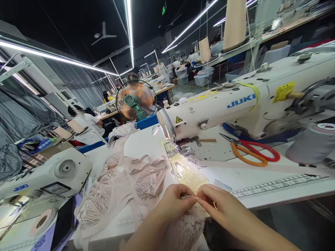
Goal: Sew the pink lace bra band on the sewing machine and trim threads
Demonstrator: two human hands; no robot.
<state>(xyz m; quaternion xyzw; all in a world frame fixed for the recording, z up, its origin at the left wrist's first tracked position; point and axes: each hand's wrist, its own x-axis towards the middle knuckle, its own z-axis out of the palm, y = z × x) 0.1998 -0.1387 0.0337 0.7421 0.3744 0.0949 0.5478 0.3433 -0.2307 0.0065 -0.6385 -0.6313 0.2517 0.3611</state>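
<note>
My left hand (177, 199) and my right hand (218, 201) meet at the table's front edge, fingertips pinched close together. Between them runs a thin pale strip (193, 196), gripped from both sides. Below hangs a pale pink lace garment (184, 230), partly hidden by my left forearm; whether the strip belongs to it I cannot tell. Left of my hands lie pale pink lace bras (149, 179) in a loose heap. Just beyond my fingers, the needle area of a white JUKI sewing machine (209, 113) is lit over yellowish clear film (187, 170) on the bed.
Scissors with red and orange handles (251, 150) lie right of the needle area, beside a grey thread cone (305, 144). A printed ruler (277, 184) follows the front edge. Another machine (65, 169) and a dark phone (62, 221) are at left. A fan (136, 101) and co-workers sit beyond.
</note>
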